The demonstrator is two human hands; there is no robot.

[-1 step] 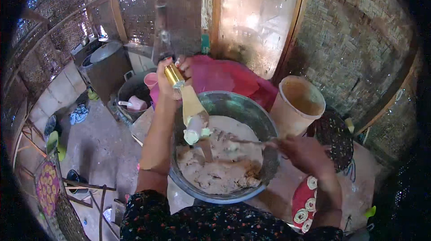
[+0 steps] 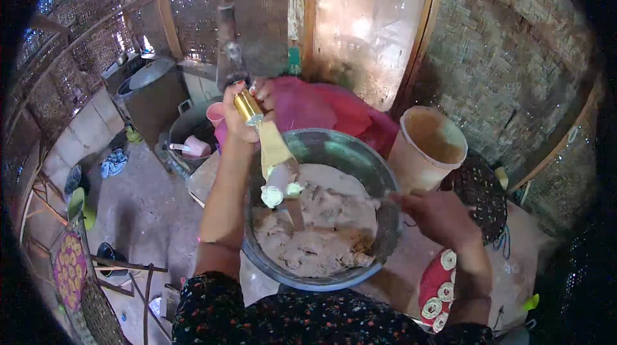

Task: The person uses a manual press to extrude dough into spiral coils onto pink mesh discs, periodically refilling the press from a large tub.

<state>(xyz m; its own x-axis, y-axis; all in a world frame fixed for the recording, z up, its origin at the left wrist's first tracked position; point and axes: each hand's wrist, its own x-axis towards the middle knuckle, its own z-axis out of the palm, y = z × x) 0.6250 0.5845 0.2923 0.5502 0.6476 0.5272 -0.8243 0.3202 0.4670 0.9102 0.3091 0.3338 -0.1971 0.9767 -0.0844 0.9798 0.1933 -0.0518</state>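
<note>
In front of me, a large dark round basin (image 2: 321, 140) holds wet, lumpy, pale brown dough (image 2: 321, 216). My left hand (image 2: 244, 113) is closed around a tool with a shiny gold cylinder (image 2: 248, 107). A flat yellowish piece (image 2: 275, 152) runs from it down over the basin, where pale lumps (image 2: 273, 196) show at its lower end. Over the basin's right side, my right hand (image 2: 440, 216) is closed on a thin stick-like utensil (image 2: 389, 199), blurred and mostly hidden by the fingers. A dark bottle-shaped object (image 2: 229, 49) rises beyond my left hand.
A tall cream bucket (image 2: 406, 145) stands beyond the basin on the right, beside a dark woven basket (image 2: 477, 200). Coiled pale rounds (image 2: 445, 292) lie on red at lower right. Magenta cloth (image 2: 308, 104) lies behind the basin. Left are a pink dipper (image 2: 196, 147) and wooden sticks (image 2: 149, 293).
My right hand has shifted slightly right, drawing the utensil from over the dough toward the basin's right rim. My left hand stays nearly in place.
</note>
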